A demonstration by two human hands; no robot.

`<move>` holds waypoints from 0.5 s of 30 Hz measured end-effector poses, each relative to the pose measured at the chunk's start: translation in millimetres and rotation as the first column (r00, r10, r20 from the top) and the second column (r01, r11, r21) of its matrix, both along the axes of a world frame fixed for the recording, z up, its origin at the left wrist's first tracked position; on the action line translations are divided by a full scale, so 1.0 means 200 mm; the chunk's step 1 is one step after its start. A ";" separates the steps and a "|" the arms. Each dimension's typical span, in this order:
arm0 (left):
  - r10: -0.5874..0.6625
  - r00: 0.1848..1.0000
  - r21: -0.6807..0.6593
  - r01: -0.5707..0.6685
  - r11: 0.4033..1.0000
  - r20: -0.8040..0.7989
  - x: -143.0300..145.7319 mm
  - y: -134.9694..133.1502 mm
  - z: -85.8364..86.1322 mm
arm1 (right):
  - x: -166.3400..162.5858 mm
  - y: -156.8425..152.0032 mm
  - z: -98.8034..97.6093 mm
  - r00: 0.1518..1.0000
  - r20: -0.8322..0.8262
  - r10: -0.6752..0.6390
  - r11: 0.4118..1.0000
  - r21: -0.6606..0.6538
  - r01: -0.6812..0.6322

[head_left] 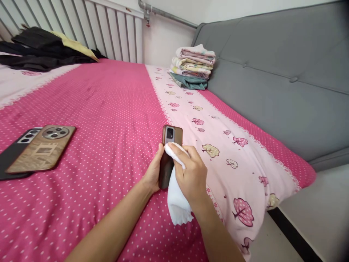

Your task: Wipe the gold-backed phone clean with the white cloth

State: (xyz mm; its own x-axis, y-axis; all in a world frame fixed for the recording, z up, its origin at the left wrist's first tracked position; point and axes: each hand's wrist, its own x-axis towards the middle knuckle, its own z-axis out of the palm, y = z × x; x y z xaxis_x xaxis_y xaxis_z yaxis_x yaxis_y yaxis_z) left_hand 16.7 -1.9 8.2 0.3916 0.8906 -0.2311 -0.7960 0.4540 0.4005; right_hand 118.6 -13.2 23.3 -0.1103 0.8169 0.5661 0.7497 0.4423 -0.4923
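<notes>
A smartphone [165,171] is held upright over the bed, its back with the camera block turned towards me. My left hand [153,171] grips it along its left edge, thumb pointing up the side. My right hand [192,171] is closed on a white cloth [177,203], pinching it against the phone's back just below the camera block. The rest of the cloth hangs down below the right hand. Part of the phone's right side is hidden behind the cloth and fingers.
Two more phones, one with a brown patterned back [45,151] and a dark one [9,160] partly under it, lie on the pink bedspread [109,109]. Folded fabrics [193,65] are stacked by the grey headboard [267,80]. Dark clothes [40,47] lie near the radiator [109,29].
</notes>
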 end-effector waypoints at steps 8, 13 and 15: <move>-0.084 0.989 0.061 0.077 0.995 0.123 0.00 -0.01 -0.01 | 0.00 0.00 0.01 0.992 0.020 -0.126 0.991 0.044 0.125; -0.037 0.989 0.034 0.032 0.999 0.140 -0.05 0.01 0.01 | -0.01 -0.02 0.04 0.989 0.143 -0.037 0.994 -0.092 0.051; 0.002 0.991 0.047 -0.009 0.999 0.137 -0.07 0.02 0.01 | -0.01 -0.02 0.05 0.983 0.179 0.035 0.989 -0.147 -0.009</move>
State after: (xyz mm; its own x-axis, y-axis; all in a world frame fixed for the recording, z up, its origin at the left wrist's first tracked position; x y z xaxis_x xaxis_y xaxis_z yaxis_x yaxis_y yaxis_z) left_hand 3.0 2.5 10.5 0.4117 0.9015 -0.1333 -0.8472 0.4325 0.3084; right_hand 117.5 -17.7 33.3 -0.2187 0.8852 0.4107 0.8228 0.3936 -0.4101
